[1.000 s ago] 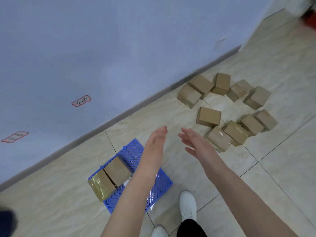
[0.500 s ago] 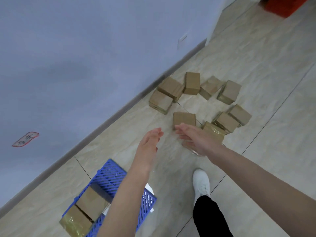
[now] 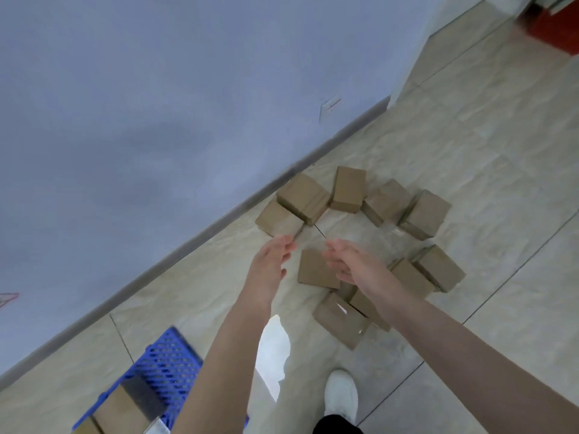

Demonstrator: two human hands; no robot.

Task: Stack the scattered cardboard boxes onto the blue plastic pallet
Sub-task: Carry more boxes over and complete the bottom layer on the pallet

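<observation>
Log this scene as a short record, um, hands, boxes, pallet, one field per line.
left hand: open, empty, stretched toward the boxes
right hand: open, empty, nearest a flat cardboard box
scattered boxes: on the tile floor near the wall
blue plastic pallet: lower left, carrying loaded boxes
progress: most boxes not yet on pallet

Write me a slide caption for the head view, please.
Left hand and right hand, both open, reach toward a cardboard box on the floor, blue pallet nearby.
</observation>
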